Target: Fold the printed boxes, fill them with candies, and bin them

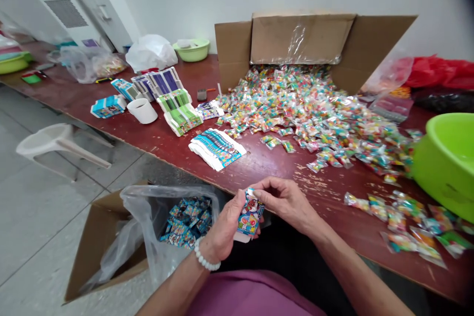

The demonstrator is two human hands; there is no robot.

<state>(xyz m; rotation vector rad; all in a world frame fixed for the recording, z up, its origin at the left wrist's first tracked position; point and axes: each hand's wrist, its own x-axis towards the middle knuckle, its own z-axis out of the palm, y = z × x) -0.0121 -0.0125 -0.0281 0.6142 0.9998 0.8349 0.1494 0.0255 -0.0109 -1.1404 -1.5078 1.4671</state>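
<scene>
A small printed blue candy box (249,216) is held upright over my lap, at the table's front edge. My left hand (226,224) wraps round it from the left side, a white bead bracelet on that wrist. With thumb and fingers my right hand (283,202) pinches the box's top end. A white flap sticks out at the box's lower end. Beyond my hands lies a fanned stack of flat blue cartons (217,149). Small clear packets of colourful candy (296,108) spill in a big heap from an opened cardboard box (303,37).
At my left, a carton lined with a plastic bag (133,207) holds many blue boxes (188,219). A green basin (444,163) stands at the right, near loose candy packets (403,222). Green cartons (179,111), a white tape roll (142,111) and a white stool (59,140) are leftward.
</scene>
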